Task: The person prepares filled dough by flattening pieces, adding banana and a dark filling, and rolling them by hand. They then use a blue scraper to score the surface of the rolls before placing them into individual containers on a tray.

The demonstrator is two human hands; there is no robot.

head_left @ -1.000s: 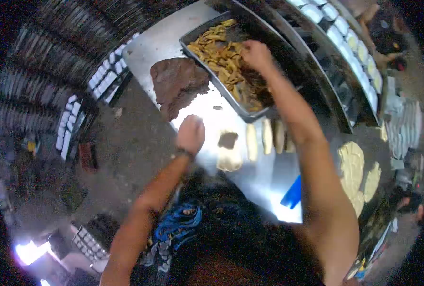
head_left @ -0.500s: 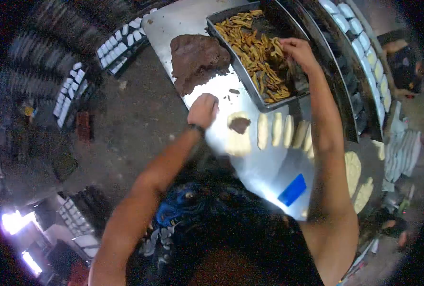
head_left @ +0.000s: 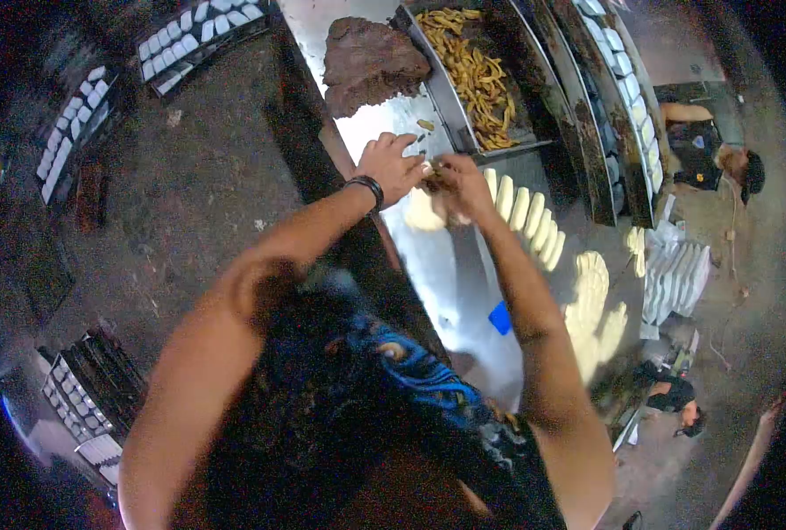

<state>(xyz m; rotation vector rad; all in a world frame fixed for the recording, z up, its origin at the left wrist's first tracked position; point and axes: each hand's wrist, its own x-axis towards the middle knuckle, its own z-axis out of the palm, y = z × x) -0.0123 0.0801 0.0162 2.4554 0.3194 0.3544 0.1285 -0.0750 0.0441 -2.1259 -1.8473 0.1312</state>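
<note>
On the metal table lies a flat piece of pale dough, its upper part covered by my hands. My left hand, with a dark band at the wrist, pinches the dough's upper edge between thumb and fingers. My right hand is over the same dough, fingers curled together and slightly blurred; what they hold is hidden. A mound of brown paste sits further up the table. Beside it stands a metal tray of yellow-brown strips. Rolled dough pieces line up to the right.
A blue scraper-like piece lies on the metal table. Larger flat dough pieces rest beyond my right forearm. Tall-sided trays and racks of white pieces stand around. Other people are at the right.
My right hand has left the strips in the tray and come down to the dough. My left hand has moved to the dough's edge. The view has turned and shifted.
</note>
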